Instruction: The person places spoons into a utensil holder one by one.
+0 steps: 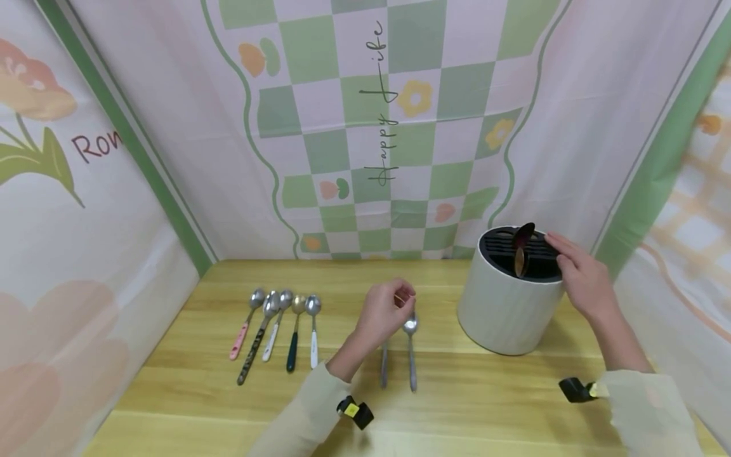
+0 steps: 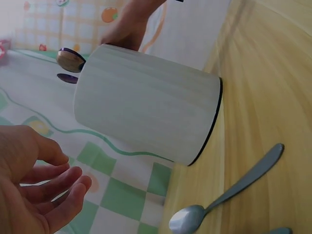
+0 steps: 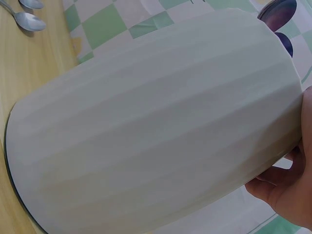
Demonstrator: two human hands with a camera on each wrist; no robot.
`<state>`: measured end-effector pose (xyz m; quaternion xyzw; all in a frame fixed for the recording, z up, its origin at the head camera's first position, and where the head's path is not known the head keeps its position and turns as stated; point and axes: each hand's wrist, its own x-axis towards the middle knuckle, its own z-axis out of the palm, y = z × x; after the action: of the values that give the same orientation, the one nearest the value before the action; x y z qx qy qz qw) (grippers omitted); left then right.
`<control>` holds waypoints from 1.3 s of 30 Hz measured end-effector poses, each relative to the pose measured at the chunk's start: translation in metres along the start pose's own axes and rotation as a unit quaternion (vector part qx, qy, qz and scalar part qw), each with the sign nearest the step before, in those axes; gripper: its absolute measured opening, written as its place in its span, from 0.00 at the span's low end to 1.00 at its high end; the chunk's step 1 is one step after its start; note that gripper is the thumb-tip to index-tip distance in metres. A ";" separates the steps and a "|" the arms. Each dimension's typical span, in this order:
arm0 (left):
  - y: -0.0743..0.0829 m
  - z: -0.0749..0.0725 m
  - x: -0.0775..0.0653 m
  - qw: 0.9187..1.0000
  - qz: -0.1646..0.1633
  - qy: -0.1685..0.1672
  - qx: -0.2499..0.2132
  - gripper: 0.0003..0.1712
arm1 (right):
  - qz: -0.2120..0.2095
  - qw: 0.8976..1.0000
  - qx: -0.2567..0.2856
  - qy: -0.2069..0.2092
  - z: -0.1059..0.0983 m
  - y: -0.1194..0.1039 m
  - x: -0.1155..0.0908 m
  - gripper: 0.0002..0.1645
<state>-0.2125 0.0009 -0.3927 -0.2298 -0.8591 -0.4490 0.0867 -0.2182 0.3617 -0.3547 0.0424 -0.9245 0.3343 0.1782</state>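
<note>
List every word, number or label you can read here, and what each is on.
"Happy Life", running sideways on the checkered back curtain
"Ro" plus a letter cut off at the edge, on the left curtain
Any marking on the rightmost white-handled spoon is too small to read.
The white holder shows no text.

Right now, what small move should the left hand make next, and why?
Probably lower the left hand to the metal spoon nearest the cutlery holder: that hand looks empty and hangs close by, while the right hand touches the holder, where two dark spoons stand bowl-up.
</note>
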 end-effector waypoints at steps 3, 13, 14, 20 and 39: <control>-0.004 0.001 -0.003 1.000 -0.015 -0.009 0.016 0.06 | -0.001 1.000 0.001 0.003 0.000 0.000 0.000 0.30; -0.021 0.002 -0.013 0.995 -0.062 -0.058 0.056 0.11 | -0.002 1.000 0.003 0.005 0.000 0.001 0.001 0.30; -0.023 0.002 -0.013 0.994 -0.064 -0.059 0.058 0.11 | -0.003 1.000 0.002 0.006 0.000 0.001 0.001 0.30; -0.036 0.004 -0.016 0.991 -0.078 -0.069 0.078 0.13 | -0.005 1.000 0.001 0.007 0.000 0.001 0.001 0.30; -0.059 0.016 -0.028 0.961 -0.140 -0.117 0.207 0.15 | -0.005 1.000 0.002 0.006 0.001 0.002 0.001 0.30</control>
<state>-0.2146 -0.0235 -0.4550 -0.1352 -0.9609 -0.2393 -0.0323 -0.2200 0.3628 -0.3566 0.0452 -0.9227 0.3351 0.1849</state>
